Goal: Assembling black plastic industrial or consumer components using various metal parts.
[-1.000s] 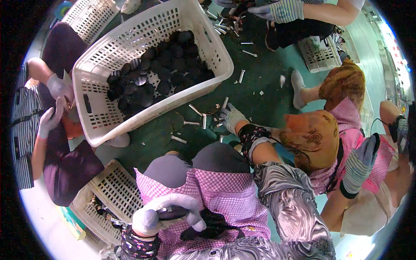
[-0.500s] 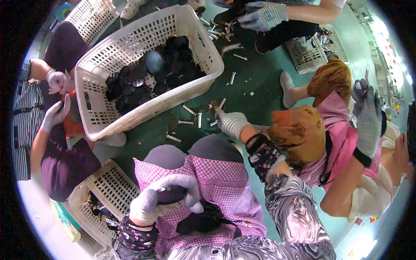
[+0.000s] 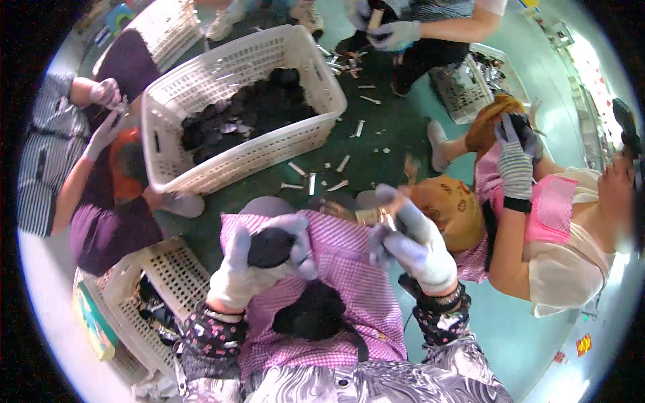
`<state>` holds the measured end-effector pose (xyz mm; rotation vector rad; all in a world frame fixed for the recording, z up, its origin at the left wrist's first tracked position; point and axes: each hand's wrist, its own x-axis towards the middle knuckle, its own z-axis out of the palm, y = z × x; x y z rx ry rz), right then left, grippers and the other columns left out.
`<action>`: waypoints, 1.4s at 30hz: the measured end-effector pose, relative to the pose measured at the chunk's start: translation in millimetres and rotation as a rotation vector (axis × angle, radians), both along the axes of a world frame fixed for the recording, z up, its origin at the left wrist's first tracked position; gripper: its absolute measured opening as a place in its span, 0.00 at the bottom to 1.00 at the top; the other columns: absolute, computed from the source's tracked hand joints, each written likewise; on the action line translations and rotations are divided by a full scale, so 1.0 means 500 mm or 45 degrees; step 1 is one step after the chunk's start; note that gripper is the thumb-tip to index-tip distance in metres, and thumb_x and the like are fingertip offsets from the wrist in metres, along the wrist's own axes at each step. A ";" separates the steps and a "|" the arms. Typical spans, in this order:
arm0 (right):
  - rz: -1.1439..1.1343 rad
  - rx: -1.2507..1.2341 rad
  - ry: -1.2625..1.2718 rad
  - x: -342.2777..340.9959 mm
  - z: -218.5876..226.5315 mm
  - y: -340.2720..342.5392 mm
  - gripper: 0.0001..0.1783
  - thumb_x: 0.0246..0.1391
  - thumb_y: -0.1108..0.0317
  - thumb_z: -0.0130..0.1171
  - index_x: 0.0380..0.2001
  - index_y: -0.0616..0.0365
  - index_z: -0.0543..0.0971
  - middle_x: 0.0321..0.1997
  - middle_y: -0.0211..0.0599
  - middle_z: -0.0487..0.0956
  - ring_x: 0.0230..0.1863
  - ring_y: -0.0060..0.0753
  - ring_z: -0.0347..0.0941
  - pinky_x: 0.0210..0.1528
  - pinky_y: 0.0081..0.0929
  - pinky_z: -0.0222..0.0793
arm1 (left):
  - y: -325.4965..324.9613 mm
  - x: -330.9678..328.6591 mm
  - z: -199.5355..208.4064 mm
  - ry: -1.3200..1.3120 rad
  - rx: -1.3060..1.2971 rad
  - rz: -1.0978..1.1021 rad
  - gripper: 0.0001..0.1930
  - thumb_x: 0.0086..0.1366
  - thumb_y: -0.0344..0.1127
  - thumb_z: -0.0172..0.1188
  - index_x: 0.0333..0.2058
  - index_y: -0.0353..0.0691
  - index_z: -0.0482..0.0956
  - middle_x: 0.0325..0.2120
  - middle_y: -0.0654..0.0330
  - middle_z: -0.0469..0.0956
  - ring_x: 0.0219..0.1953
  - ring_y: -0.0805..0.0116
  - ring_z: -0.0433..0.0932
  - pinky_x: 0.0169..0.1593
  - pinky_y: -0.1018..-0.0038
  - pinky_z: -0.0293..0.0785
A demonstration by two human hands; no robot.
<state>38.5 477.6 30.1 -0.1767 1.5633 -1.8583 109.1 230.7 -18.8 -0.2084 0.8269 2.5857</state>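
A white glove covers my left hand, whose fingers curl around a dark round disc above my lap. Level with it on the right, my gloved right hand pinches a small tan and shiny piece, blurred, so its kind is unclear. Between the hands, a pink checked apron covers my lap. A bunched black item lies on it. Beyond my knees, several short pale strips are scattered on the green floor.
A large white crate holding many black discs stands ahead. Smaller crates are at the lower left and far right. Co-workers sit close by: striped sleeve left, pink apron right, gloved hands ahead.
My right hand has come back from the strips on the floor to above my lap, now with a small piece in its fingers. My left hand still holds the disc, slightly higher.
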 end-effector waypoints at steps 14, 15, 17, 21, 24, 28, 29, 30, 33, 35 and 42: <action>0.136 -0.299 -0.064 0.188 0.037 -0.097 0.09 0.55 0.73 0.47 0.39 0.50 0.66 0.34 0.31 0.72 0.26 0.14 0.64 0.29 0.15 0.63 | 0.030 0.022 0.076 -0.003 0.315 0.418 0.32 0.59 0.61 0.46 0.51 0.40 0.66 0.35 0.55 0.73 0.42 0.55 0.72 0.47 0.59 0.69; 0.111 -0.365 -0.055 0.193 0.037 -0.109 0.08 0.56 0.68 0.49 0.40 0.52 0.67 0.35 0.31 0.72 0.33 0.17 0.67 0.35 0.18 0.65 | 0.034 0.027 0.084 0.026 0.344 0.426 0.32 0.59 0.61 0.46 0.51 0.41 0.65 0.35 0.55 0.73 0.42 0.55 0.72 0.47 0.59 0.69; 0.108 -0.410 -0.053 0.201 0.033 -0.122 0.11 0.54 0.65 0.52 0.40 0.53 0.67 0.37 0.38 0.73 0.27 0.16 0.65 0.30 0.16 0.64 | 0.034 0.034 0.102 0.093 0.341 0.418 0.32 0.59 0.62 0.45 0.53 0.43 0.63 0.35 0.56 0.73 0.42 0.56 0.73 0.49 0.58 0.69; 0.084 -0.456 -0.129 0.215 0.023 -0.138 0.21 0.54 0.49 0.51 0.39 0.56 0.68 0.39 0.47 0.74 0.17 0.14 0.62 0.20 0.14 0.61 | 0.033 0.050 0.100 0.136 0.251 0.427 0.34 0.58 0.63 0.44 0.53 0.42 0.63 0.36 0.56 0.72 0.42 0.56 0.73 0.49 0.58 0.69; 0.098 -0.324 -0.187 0.224 0.027 -0.145 0.28 0.52 0.41 0.47 0.38 0.56 0.68 0.39 0.48 0.74 0.16 0.15 0.62 0.19 0.14 0.60 | 0.033 0.056 0.100 0.155 0.261 0.442 0.34 0.58 0.64 0.44 0.52 0.42 0.63 0.35 0.57 0.72 0.41 0.57 0.74 0.49 0.59 0.70; 0.094 -0.358 -0.179 0.241 0.013 -0.152 0.21 0.56 0.47 0.44 0.36 0.55 0.68 0.35 0.31 0.73 0.17 0.12 0.61 0.19 0.12 0.57 | 0.040 0.059 0.098 0.136 0.343 0.495 0.34 0.58 0.64 0.44 0.52 0.41 0.64 0.34 0.57 0.72 0.40 0.58 0.74 0.48 0.60 0.70; 0.124 -0.292 -0.195 0.241 0.015 -0.152 0.21 0.56 0.46 0.44 0.35 0.55 0.68 0.34 0.30 0.73 0.17 0.12 0.61 0.19 0.12 0.57 | 0.040 0.060 0.097 0.120 0.331 0.495 0.34 0.57 0.65 0.44 0.51 0.41 0.65 0.33 0.57 0.72 0.40 0.59 0.74 0.48 0.61 0.71; 0.151 -0.226 -0.211 0.240 0.018 -0.153 0.22 0.56 0.46 0.44 0.35 0.55 0.68 0.33 0.29 0.72 0.18 0.12 0.62 0.19 0.12 0.58 | 0.040 0.060 0.097 0.103 0.319 0.493 0.34 0.57 0.65 0.44 0.50 0.41 0.65 0.33 0.57 0.72 0.39 0.59 0.74 0.47 0.62 0.71; 0.114 -0.143 -0.179 0.231 0.010 -0.164 0.23 0.57 0.45 0.44 0.32 0.57 0.71 0.25 0.25 0.71 0.17 0.13 0.63 0.20 0.14 0.57 | 0.031 0.069 0.094 0.085 0.178 0.432 0.36 0.57 0.66 0.43 0.49 0.37 0.67 0.32 0.58 0.72 0.39 0.61 0.74 0.46 0.64 0.72; 0.111 0.014 -0.208 0.224 0.000 -0.162 0.26 0.55 0.43 0.44 0.26 0.57 0.74 0.17 0.24 0.70 0.15 0.15 0.62 0.19 0.14 0.56 | 0.027 0.074 0.092 0.128 0.044 0.388 0.37 0.57 0.67 0.42 0.48 0.35 0.67 0.32 0.58 0.72 0.39 0.62 0.74 0.45 0.65 0.72; 0.234 0.092 -0.366 0.197 0.027 -0.171 0.30 0.52 0.39 0.46 0.26 0.60 0.75 0.25 0.31 0.75 0.19 0.16 0.65 0.22 0.14 0.60 | 0.015 0.086 0.088 0.233 -0.403 0.258 0.40 0.58 0.67 0.38 0.48 0.30 0.67 0.34 0.57 0.72 0.38 0.65 0.73 0.46 0.70 0.69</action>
